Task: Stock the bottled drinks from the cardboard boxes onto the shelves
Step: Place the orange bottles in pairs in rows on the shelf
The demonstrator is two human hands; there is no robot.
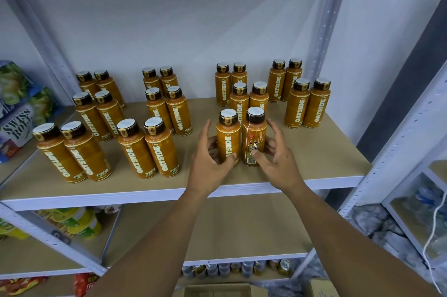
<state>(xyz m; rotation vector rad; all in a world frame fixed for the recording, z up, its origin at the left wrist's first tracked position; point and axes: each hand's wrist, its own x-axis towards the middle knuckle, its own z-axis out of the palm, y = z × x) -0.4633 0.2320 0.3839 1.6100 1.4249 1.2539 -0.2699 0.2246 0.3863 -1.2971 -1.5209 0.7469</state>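
on the shelf [314, 156], left hand [208, 166] and right hand [278, 163] loosely clasp upright bottles [228, 141].

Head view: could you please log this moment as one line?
left hand: grips left Oatside bottle | right hand: grips right Oatside bottle | both bottles: upright, side by side, on shelf

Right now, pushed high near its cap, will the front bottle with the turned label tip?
Probably tips: turned-label bottle is tall, narrow-based. The neighbouring bottle beside it should brace it leftward. Smooth sleeve may slip in the right hand.
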